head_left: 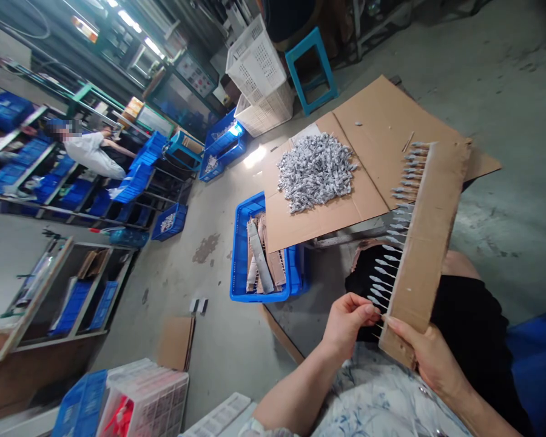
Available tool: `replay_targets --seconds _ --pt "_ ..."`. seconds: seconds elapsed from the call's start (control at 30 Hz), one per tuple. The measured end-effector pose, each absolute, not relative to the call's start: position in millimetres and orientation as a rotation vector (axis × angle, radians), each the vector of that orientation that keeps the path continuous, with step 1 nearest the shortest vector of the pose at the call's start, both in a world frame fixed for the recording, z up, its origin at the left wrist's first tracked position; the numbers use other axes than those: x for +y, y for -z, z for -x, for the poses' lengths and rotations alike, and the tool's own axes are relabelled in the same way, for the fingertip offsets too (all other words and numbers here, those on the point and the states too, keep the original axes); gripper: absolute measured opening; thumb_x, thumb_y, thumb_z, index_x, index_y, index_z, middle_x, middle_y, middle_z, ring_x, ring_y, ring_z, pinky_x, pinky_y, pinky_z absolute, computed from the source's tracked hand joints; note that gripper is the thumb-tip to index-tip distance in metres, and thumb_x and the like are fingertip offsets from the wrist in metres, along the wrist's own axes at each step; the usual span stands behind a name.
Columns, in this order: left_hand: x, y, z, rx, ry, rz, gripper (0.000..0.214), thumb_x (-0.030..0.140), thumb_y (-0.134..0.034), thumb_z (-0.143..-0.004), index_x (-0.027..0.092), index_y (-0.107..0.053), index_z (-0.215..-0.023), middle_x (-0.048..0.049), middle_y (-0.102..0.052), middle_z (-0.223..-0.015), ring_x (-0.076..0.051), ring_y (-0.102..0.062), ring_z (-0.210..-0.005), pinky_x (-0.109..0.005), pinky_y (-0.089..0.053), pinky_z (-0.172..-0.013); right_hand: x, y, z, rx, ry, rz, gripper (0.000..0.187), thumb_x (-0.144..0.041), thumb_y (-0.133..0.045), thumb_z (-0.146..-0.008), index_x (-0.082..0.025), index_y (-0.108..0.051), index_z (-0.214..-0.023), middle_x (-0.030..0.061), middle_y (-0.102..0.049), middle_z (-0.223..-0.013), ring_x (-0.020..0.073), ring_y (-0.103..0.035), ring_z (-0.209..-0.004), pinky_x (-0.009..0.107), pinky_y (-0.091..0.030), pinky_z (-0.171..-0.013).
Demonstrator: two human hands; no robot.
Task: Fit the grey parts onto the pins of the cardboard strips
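Note:
My right hand (430, 355) grips the near end of a long cardboard strip (425, 243) held over my lap. A row of several small silver metal pieces (394, 240) sticks out from the strip's left edge. My left hand (348, 318) is closed in a pinch on one silver piece (377, 302) at the near end of that row. Farther away, a heap of the same silver pieces (315, 170) lies on a flat cardboard sheet (377, 130).
A blue crate (242, 255) holding filled cardboard strips sits on the floor left of the sheet. White baskets (257, 67) and a blue stool (312, 70) stand beyond. A person in white (91, 152) works by shelves with blue bins at far left. White crates (148, 400) are near my left.

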State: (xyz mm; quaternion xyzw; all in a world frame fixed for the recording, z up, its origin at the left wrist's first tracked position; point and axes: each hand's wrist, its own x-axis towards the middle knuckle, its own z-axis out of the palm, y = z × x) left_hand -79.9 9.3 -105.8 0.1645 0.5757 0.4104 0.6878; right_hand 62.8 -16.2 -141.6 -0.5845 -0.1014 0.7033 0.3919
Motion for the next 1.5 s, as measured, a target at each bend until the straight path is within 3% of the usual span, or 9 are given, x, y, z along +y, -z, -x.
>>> replay_targets --seconds 0.37,0.5,0.6,0.7,0.83,1.03,1.17,1.33,1.5 --pt "47.0 133.1 114.6 1.502 -0.881 -0.634 0.036 0.047 -0.074 -0.069 0.017 -0.063 -0.084 -0.0043 -0.066 -0.073 -0.015 -0.062 -0.064 -0.024 -0.049 -0.059 -3.2 140.8 -65.6 -0.111 -1.938 1.44 0.024 -0.031 -0.087 -0.052 -0.02 -0.077 -0.071 0.0019 -0.078 -0.066 0.0241 -0.07 -0.061 0.027 -0.056 -0.053" --pt "126.9 120.0 157.4 1.879 -0.936 -1.082 0.021 0.039 -0.062 -0.081 0.021 -0.064 -0.092 -0.001 -0.066 -0.074 -0.015 -0.063 -0.07 -0.026 -0.049 -0.066 -5.0 160.4 -74.4 -0.073 -2.033 1.36 0.025 -0.032 -0.086 -0.058 -0.024 -0.077 -0.08 0.0016 -0.08 -0.073 0.0258 -0.073 -0.065 0.028 -0.059 -0.056" --pt "185.9 104.8 174.5 2.185 -0.721 -1.49 0.016 0.029 -0.052 -0.089 0.023 -0.064 -0.098 -0.001 -0.068 -0.081 -0.016 -0.064 -0.078 -0.026 -0.048 -0.072 -7.8 174.7 -79.0 -0.025 -2.089 1.334 0.026 -0.032 -0.084 -0.063 -0.024 -0.076 -0.086 0.0036 -0.081 -0.084 0.0304 -0.074 -0.077 0.032 -0.06 -0.06" --pt "222.9 101.3 177.5 2.236 -0.627 -1.605 0.017 0.025 -0.053 -0.088 0.023 -0.063 -0.101 -0.0034 -0.07 -0.09 -0.018 -0.064 -0.087 -0.027 -0.046 -0.078 -10.8 181.6 -80.6 -0.034 -2.117 1.298 0.025 -0.034 -0.08 -0.068 -0.024 -0.076 -0.09 0.0045 -0.081 -0.089 0.0329 -0.074 -0.085 0.034 -0.061 -0.065" --pt "237.2 106.1 175.4 2.255 -0.545 -1.67 0.013 0.024 -0.055 -0.087 0.024 -0.064 -0.097 -0.0058 -0.069 -0.098 -0.022 -0.062 -0.096 -0.03 -0.043 -0.084 -13.8 177.4 -79.9 -0.094 -2.142 1.253 0.022 -0.033 -0.079 -0.071 -0.022 -0.075 -0.09 0.0046 -0.081 -0.083 0.0305 -0.074 -0.08 0.034 -0.059 -0.067" --pt "198.8 90.7 173.3 2.273 -0.535 -1.674 0.013 0.026 -0.05 -0.09 0.023 -0.063 -0.09 -0.0069 -0.064 -0.104 -0.021 -0.059 -0.098 -0.03 -0.042 -0.086 -13.4 161.7 -74.3 -0.185 -2.154 1.306 0.02 -0.034 -0.078 -0.072 -0.019 -0.077 -0.085 0.0052 -0.08 -0.078 0.0274 -0.073 -0.076 0.03 -0.057 -0.065" --pt "123.6 73.3 158.4 1.975 -0.865 -1.3 0.02 0.038 -0.049 -0.091 0.023 -0.061 -0.09 -0.0021 -0.065 -0.082 -0.016 -0.061 -0.079 -0.026 -0.046 -0.074 -14.9 154.0 -70.8 -0.196 -2.151 1.312 0.023 -0.037 -0.078 -0.071 -0.019 -0.077 -0.085 0.0058 -0.08 -0.078 0.0273 -0.073 -0.073 0.03 -0.057 -0.062" --pt "40.5 70.0 122.1 1.522 -0.858 -0.793 0.038 0.056 -0.069 -0.071 0.019 -0.065 -0.079 0.0013 -0.057 -0.059 -0.011 -0.053 -0.054 -0.022 -0.042 -0.055 -18.6 151.2 -70.6 -0.237 -2.128 1.296 0.026 -0.038 -0.077 -0.071 -0.019 -0.076 -0.088 0.0058 -0.08 -0.079 0.0277 -0.073 -0.074 0.03 -0.056 -0.061" --pt "14.7 92.1 104.9 1.387 -0.744 -0.547 0.045 0.053 -0.08 -0.059 0.013 -0.07 -0.079 -0.0001 -0.059 -0.06 -0.009 -0.052 -0.055 -0.021 -0.043 -0.058 -20.3 151.7 -71.8 -0.257 -2.058 1.346 0.022 -0.036 -0.08 -0.069 -0.02 -0.076 -0.083 0.0023 -0.079 -0.074 0.024 -0.07 -0.069 0.028 -0.055 -0.061"
